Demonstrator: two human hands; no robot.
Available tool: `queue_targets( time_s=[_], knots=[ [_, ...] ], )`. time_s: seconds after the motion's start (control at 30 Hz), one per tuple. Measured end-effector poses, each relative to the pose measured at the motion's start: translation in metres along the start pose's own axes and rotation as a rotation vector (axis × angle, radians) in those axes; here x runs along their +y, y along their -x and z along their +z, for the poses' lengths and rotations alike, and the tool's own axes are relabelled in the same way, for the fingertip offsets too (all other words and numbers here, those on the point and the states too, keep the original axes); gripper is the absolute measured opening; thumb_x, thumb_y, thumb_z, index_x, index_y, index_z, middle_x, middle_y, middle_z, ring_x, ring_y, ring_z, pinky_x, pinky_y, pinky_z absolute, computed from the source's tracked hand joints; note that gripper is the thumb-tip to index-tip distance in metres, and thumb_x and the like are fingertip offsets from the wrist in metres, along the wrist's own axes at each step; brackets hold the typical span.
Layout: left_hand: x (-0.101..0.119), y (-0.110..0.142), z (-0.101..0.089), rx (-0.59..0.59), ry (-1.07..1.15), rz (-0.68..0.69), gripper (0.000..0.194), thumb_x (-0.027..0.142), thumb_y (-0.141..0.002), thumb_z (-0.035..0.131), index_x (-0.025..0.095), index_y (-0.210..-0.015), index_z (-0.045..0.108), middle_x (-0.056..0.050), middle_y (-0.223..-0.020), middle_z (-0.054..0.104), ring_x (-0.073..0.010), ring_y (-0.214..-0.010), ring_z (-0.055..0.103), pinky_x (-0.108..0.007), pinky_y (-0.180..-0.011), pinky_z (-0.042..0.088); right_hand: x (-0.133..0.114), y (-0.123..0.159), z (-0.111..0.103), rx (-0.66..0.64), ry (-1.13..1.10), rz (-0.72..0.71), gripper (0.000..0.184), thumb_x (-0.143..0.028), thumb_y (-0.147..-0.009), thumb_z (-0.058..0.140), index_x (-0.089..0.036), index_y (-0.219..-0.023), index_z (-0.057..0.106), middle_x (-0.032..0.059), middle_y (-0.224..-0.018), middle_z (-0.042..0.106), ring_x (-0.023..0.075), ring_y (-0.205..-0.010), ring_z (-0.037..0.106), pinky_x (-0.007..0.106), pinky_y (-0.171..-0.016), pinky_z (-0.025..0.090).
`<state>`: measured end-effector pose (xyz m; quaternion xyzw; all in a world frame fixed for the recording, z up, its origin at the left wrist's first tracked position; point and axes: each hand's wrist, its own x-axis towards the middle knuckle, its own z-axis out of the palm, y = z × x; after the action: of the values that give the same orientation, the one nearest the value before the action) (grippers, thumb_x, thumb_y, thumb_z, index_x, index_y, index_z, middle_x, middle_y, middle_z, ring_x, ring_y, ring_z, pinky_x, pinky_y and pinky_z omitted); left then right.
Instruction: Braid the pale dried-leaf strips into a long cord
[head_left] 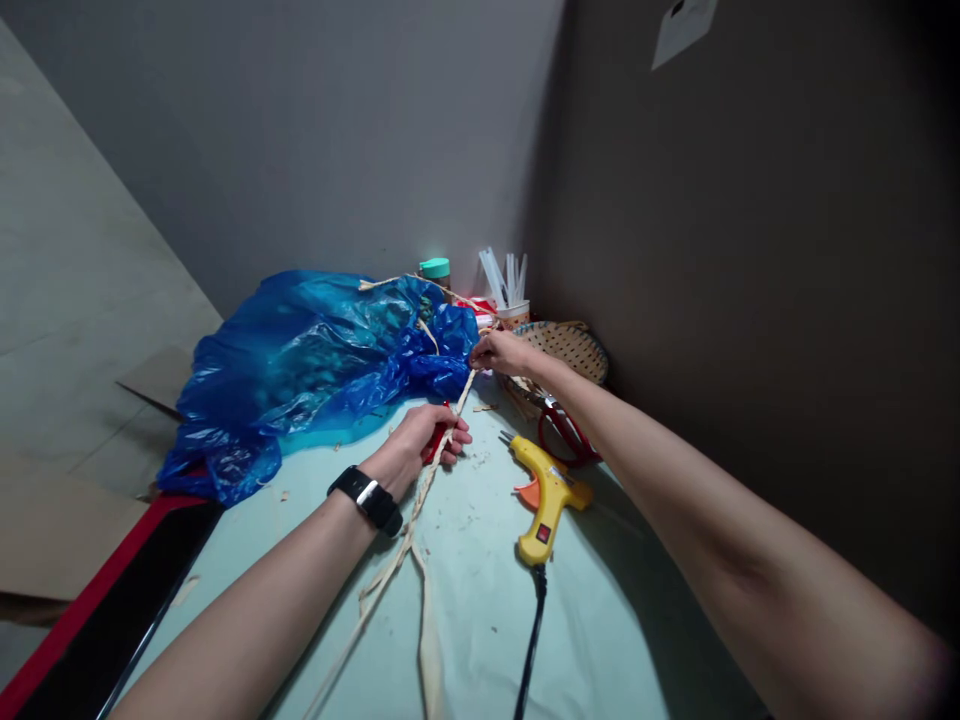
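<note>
A pale plaited straw cord (431,475) runs up the table, with loose strands trailing at its lower end. My left hand (431,437), below a black wristwatch, is curled around the cord at mid-length. A red object (436,443) shows in its palm, mostly hidden by the fingers. Farther up, my right hand (499,352) pinches the cord's far part beside the blue plastic bag (322,340). To the right of both hands lies a yellow glue gun (547,495), its black cable running toward me.
Red-handled scissors (566,435) lie under my right forearm, near a woven basket (566,345). Behind stand a cup (514,312) of glue sticks and a jar with a green lid (434,268). Walls bound the back and right; the red-and-black table edge (142,560) is at left.
</note>
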<state>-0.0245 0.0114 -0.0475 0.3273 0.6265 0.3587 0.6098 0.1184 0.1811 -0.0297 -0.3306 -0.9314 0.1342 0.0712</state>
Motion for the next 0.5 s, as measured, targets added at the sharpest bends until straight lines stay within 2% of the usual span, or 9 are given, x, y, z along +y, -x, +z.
queue_targets(
  time_s=[0.23, 0.4, 0.5],
  knots=[
    [0.0, 0.004, 0.001, -0.014, -0.004, -0.005, 0.036, 0.033, -0.09, 0.058, 0.015, -0.121, 0.056, -0.011, -0.12, 0.06, -0.0225, -0.1, 0.061, -0.043, -0.083, 0.053, 0.011, -0.003, -0.01, 0.014, 0.047, 0.007, 0.032, -0.034, -0.091, 0.057, -0.014, -0.117, 0.059, 0.0076, -0.118, 0.06, 0.0225, -0.1, 0.061, 0.04, -0.083, 0.053],
    [0.0, 0.005, 0.001, 0.007, 0.014, -0.007, 0.036, 0.034, -0.09, 0.058, 0.015, -0.12, 0.057, -0.011, -0.12, 0.06, -0.0223, -0.1, 0.062, -0.043, -0.083, 0.053, 0.009, -0.01, -0.019, 0.042, 0.052, -0.01, 0.031, -0.033, -0.092, 0.057, -0.015, -0.116, 0.06, 0.0079, -0.117, 0.06, 0.0212, -0.099, 0.061, 0.039, -0.083, 0.053],
    [0.0, 0.003, 0.0, 0.027, 0.035, -0.007, 0.036, 0.033, -0.09, 0.058, 0.016, -0.121, 0.056, -0.011, -0.12, 0.06, -0.0225, -0.1, 0.061, -0.043, -0.084, 0.053, 0.004, -0.017, -0.02, 0.071, 0.042, -0.018, 0.026, -0.033, -0.092, 0.057, -0.014, -0.109, 0.062, 0.0066, -0.11, 0.063, 0.0194, -0.095, 0.062, 0.039, -0.083, 0.053]
  ],
)
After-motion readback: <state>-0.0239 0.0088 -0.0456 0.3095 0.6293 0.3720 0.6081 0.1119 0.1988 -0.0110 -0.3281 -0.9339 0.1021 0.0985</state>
